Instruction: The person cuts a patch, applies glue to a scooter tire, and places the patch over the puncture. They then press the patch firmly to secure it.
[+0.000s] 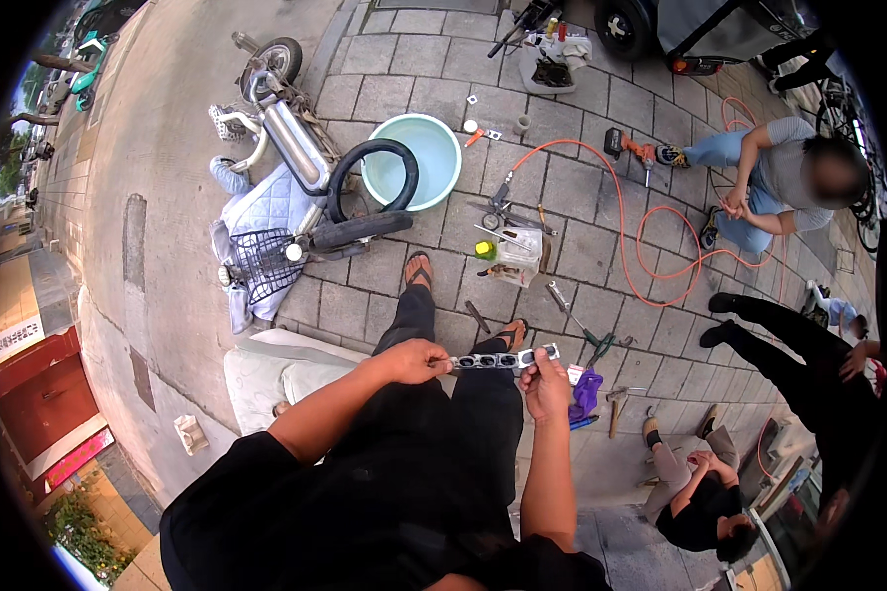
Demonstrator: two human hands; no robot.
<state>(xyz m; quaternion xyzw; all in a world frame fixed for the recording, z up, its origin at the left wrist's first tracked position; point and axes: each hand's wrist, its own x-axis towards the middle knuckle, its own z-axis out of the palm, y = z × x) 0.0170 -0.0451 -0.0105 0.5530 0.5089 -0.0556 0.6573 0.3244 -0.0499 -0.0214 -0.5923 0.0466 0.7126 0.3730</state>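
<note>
A: What are the fingers doing?

B: Both hands are grasping the same thing, a narrow silver-grey strip with dark oval patches [493, 361], stretched between them. The left hand [411, 361] pinches its left end, and the right hand [547, 389] grips it near the other end.

A: Can you count the ovals?

B: About 4 show between the fingers. The left tip is hidden in the left grip, and the right thumb covers part of the other end. What the strip is made of, I can't tell.

A: Anything near the right fingers?

B: A crumpled purple bag [585, 394] lies on the paving just right of them, its contents hidden. A wooden-handled hammer [617, 412] is farther right.

A: And beyond the left fingers?

B: A brown flip-flop [420, 268] on the left foot. Farther out, a pale green round plastic basin [442, 143] is partly covered by a black rubber ring-shaped tube [336, 187]. The fallen silver-and-black motorbike [296, 148] beside it is half hidden by pale quilted fabric [266, 212].

A: Far right of the fingers?

B: A standing person in black [788, 345], cut off by the dark rim.
</note>
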